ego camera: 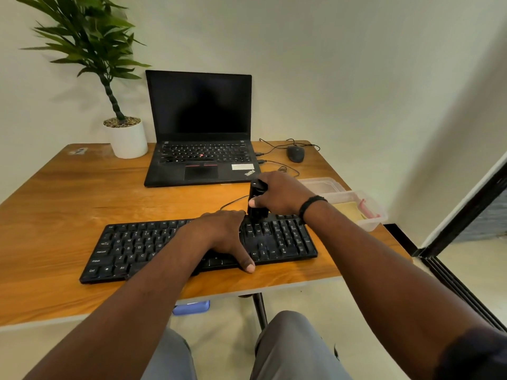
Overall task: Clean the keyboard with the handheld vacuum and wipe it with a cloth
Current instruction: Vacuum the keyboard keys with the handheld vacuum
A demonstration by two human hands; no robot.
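Note:
A black keyboard [137, 248] lies across the front of the wooden table [68, 193]. My left hand [225, 234] rests flat on its middle keys, thumb at the front edge, holding it down. My right hand [279, 196] grips a black handheld vacuum [257, 200] held upright, its nozzle down on the keys at the keyboard's upper right part. A yellow cloth [348, 211] lies in a clear plastic box [375, 218] at the table's right edge.
An open black laptop [200, 133] stands behind the keyboard. A potted plant [129, 138] is at the back left, a black mouse [295, 154] with cables at the back right. A second clear tray [323, 185] sits behind the box. A doorway frame is at right.

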